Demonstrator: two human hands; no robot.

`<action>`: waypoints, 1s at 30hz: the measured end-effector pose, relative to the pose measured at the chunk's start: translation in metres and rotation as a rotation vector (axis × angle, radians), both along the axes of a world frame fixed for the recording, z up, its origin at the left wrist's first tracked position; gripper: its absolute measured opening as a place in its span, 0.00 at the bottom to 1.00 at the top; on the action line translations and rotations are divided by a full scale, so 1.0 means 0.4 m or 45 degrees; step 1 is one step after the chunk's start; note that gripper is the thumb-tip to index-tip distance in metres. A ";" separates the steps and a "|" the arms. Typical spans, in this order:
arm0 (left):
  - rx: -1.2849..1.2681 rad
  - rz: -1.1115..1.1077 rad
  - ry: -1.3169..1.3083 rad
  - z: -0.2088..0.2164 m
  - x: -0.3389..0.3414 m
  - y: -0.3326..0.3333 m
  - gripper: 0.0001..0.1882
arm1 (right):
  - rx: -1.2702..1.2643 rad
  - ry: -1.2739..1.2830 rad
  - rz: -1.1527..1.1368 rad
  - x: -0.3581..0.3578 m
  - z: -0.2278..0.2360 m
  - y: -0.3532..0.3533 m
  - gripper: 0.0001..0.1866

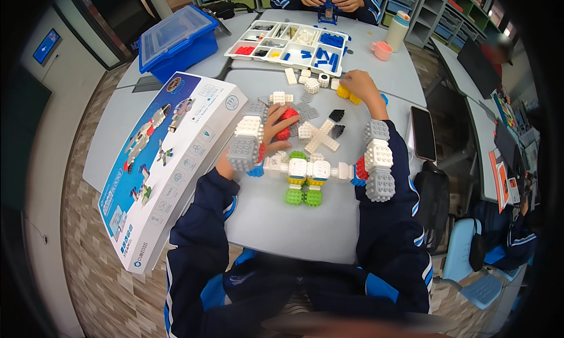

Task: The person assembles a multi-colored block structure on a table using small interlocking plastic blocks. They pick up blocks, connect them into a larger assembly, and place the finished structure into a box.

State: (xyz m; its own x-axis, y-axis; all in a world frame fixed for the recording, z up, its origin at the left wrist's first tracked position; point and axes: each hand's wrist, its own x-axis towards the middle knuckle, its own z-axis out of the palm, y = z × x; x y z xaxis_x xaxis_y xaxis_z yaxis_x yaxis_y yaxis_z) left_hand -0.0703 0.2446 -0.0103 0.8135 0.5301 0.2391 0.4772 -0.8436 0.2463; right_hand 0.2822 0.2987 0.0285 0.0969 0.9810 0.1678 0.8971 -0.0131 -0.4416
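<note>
Wall (53, 144): pale, plain, left side of the frame, curving with the lens. Screen (47, 46): small, wall-mounted, lit blue, upper left. Doorway (111, 14): dark, upper left. Floor (94, 244): wood-look planks in mixed greys and browns, lower left, also visible at right. Tables (288, 229): light grey tops, grouped at centre. Shelving (437, 12): grey, open compartments, blue trays (446, 26), upper right. Side desk (483, 144): pale top, right. Chair (463, 255): light blue, lower right. Light: diffuse, soft across the tabletops.
</note>
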 end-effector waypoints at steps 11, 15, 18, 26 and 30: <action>-0.076 0.000 -0.150 -0.036 -0.005 0.003 0.42 | 0.015 -0.160 -0.036 -0.018 -0.084 0.014 0.21; -0.051 -0.009 -0.168 -0.035 -0.005 0.001 0.42 | 0.002 -0.178 -0.054 -0.008 -0.088 0.024 0.22; -0.047 0.008 -0.150 -0.030 -0.003 -0.004 0.42 | 0.011 -0.174 -0.021 -0.002 -0.083 0.021 0.21; -0.009 0.017 -0.148 -0.033 -0.007 -0.004 0.41 | -0.087 -0.146 -0.019 -0.021 -0.038 -0.002 0.18; -0.055 -0.010 -0.172 -0.037 0.001 -0.003 0.40 | -0.071 -0.042 0.086 -0.002 0.006 -0.019 0.19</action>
State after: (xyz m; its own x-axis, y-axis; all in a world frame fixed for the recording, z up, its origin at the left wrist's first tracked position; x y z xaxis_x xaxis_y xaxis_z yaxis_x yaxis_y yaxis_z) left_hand -0.0698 0.2435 -0.0249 0.7795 0.5363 0.3235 0.4311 -0.8341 0.3441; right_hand 0.2816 0.2912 0.0307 0.0252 0.9931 0.1148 0.9109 0.0245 -0.4118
